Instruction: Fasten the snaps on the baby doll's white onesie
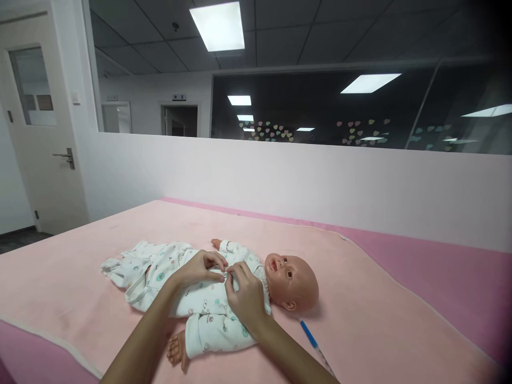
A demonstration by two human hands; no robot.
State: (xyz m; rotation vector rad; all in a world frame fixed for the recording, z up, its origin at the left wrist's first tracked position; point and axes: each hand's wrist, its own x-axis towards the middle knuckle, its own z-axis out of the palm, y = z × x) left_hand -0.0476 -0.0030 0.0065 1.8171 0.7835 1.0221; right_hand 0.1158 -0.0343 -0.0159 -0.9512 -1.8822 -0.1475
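Note:
A baby doll [296,282] lies on its back with its head to the right, dressed in a white patterned outfit [212,325]. Over the chest, my left hand [202,268] has its thumb and fingers curved around the front of the cloth. Close beside it, my right hand [245,290] pinches the cloth at the chest with bent fingers. The small part between the fingertips is too small to make out. The legs of the outfit look loose and spread to the left.
A pink mat [384,320] covers the table under the doll. A blue pen-like object [309,335] lies right of my right forearm. Behind stand a white low wall [300,181] and a window; a door [44,133] is at the far left.

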